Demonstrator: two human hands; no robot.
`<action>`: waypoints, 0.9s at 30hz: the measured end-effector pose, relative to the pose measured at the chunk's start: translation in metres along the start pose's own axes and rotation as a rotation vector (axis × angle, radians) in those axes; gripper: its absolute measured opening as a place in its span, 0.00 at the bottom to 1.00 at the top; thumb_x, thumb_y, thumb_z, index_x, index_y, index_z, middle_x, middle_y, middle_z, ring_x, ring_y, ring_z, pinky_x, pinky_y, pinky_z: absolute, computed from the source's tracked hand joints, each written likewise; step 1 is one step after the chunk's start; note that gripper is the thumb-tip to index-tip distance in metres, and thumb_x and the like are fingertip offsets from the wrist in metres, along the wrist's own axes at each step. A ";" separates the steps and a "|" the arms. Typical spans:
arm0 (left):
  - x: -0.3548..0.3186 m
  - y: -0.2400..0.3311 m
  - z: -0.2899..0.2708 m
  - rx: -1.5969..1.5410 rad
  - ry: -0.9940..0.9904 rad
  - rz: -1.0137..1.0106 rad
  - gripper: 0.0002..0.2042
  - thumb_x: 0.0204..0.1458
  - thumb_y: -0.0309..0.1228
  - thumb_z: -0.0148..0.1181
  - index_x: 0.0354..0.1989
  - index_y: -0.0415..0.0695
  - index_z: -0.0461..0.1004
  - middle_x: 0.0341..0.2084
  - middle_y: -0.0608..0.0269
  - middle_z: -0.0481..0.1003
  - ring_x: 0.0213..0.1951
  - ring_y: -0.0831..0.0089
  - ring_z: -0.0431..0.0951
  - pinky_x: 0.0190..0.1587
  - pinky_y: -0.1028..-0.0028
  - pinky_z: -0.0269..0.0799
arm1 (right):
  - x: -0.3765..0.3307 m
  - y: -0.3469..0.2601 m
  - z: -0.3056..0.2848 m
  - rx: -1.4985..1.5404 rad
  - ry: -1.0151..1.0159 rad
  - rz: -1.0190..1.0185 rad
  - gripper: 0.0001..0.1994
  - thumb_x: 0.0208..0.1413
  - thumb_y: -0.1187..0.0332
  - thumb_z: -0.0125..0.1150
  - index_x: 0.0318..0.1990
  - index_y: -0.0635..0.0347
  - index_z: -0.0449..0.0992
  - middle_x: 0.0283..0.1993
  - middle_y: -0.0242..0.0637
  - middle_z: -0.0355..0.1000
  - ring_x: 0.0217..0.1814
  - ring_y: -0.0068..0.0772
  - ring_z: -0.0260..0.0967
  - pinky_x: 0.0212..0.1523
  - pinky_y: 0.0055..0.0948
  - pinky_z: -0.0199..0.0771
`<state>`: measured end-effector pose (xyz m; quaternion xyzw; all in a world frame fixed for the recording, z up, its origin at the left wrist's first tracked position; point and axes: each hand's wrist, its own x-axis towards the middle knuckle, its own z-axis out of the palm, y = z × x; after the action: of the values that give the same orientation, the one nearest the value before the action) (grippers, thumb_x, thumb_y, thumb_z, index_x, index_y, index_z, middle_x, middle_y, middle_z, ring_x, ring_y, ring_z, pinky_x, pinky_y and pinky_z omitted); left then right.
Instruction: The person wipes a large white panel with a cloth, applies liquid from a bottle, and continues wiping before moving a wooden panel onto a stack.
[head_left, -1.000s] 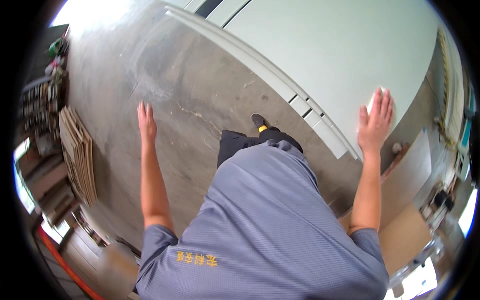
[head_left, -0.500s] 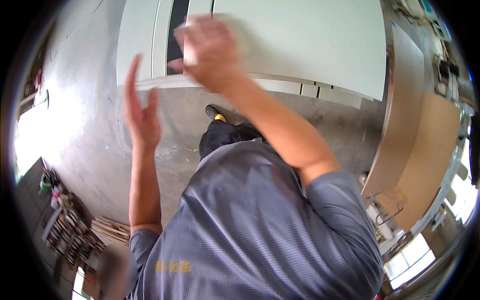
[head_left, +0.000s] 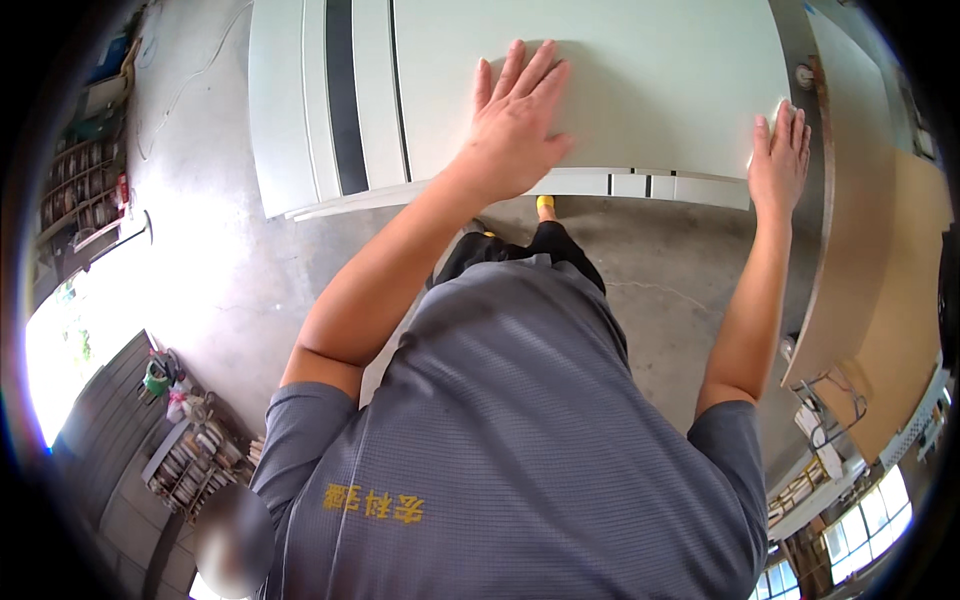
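Note:
A large pale green-white panel lies flat in front of me. My left hand rests on it near its front edge, open, fingers spread and pointing away. At the panel's right edge is my right hand, its fingers stretched out and close together. Something whitish peeks out beside and under those fingers; it is too hidden to name. Left of the big panel lie narrower pale strips, with a dark band between two of them.
Large brown boards stand at the right, close to my right hand. Shelves with stacked pieces are at the far left. A rack of small items sits at the lower left. Concrete floor shows around my feet.
My right hand has swept from the panel's left side to its right edge. My left hand, raised in the air at the left before, has come down onto the panel.

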<state>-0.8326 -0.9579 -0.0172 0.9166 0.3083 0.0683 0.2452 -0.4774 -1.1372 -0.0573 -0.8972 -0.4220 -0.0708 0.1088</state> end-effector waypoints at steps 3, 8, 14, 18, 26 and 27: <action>0.000 0.005 -0.002 -0.020 -0.035 -0.019 0.39 0.58 0.40 0.63 0.77 0.43 0.54 0.80 0.55 0.46 0.80 0.49 0.35 0.78 0.46 0.26 | -0.004 -0.004 -0.003 0.015 0.003 -0.017 0.34 0.71 0.40 0.41 0.78 0.46 0.56 0.82 0.44 0.48 0.85 0.51 0.41 0.81 0.45 0.43; 0.005 0.014 -0.004 -0.023 -0.075 -0.062 0.41 0.57 0.36 0.64 0.78 0.43 0.51 0.80 0.54 0.43 0.80 0.47 0.32 0.78 0.45 0.24 | 0.000 -0.002 -0.009 0.024 0.010 -0.085 0.33 0.71 0.43 0.45 0.77 0.48 0.57 0.81 0.47 0.50 0.83 0.55 0.45 0.79 0.48 0.49; 0.011 0.022 -0.010 0.036 -0.163 -0.077 0.41 0.57 0.32 0.61 0.79 0.42 0.49 0.81 0.54 0.41 0.80 0.49 0.30 0.78 0.44 0.22 | 0.000 -0.005 -0.016 0.003 -0.001 -0.129 0.34 0.71 0.44 0.47 0.77 0.52 0.57 0.81 0.51 0.50 0.82 0.58 0.47 0.79 0.49 0.50; 0.010 -0.001 -0.022 0.065 -0.197 0.035 0.39 0.61 0.37 0.57 0.79 0.43 0.48 0.80 0.54 0.42 0.81 0.52 0.33 0.79 0.48 0.26 | 0.002 -0.010 -0.025 -0.036 -0.053 -0.129 0.35 0.70 0.45 0.48 0.78 0.52 0.56 0.82 0.49 0.48 0.83 0.55 0.44 0.80 0.48 0.47; 0.155 0.078 0.060 0.373 0.050 0.152 0.43 0.65 0.62 0.40 0.77 0.36 0.51 0.78 0.48 0.51 0.79 0.57 0.45 0.79 0.55 0.37 | 0.043 0.018 0.003 -0.051 -0.066 -0.297 0.32 0.73 0.47 0.43 0.79 0.49 0.53 0.83 0.44 0.45 0.85 0.51 0.40 0.81 0.48 0.43; 0.149 0.089 0.059 0.378 -0.016 0.233 0.44 0.65 0.63 0.40 0.78 0.38 0.51 0.78 0.51 0.51 0.79 0.58 0.44 0.79 0.56 0.36 | 0.058 0.018 0.009 -0.038 -0.061 -0.299 0.32 0.73 0.47 0.42 0.79 0.48 0.53 0.83 0.44 0.45 0.85 0.51 0.40 0.81 0.48 0.42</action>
<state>-0.6498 -0.9535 -0.0285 0.9762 0.2057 0.0297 0.0618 -0.4259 -1.1030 -0.0556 -0.8280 -0.5527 -0.0671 0.0671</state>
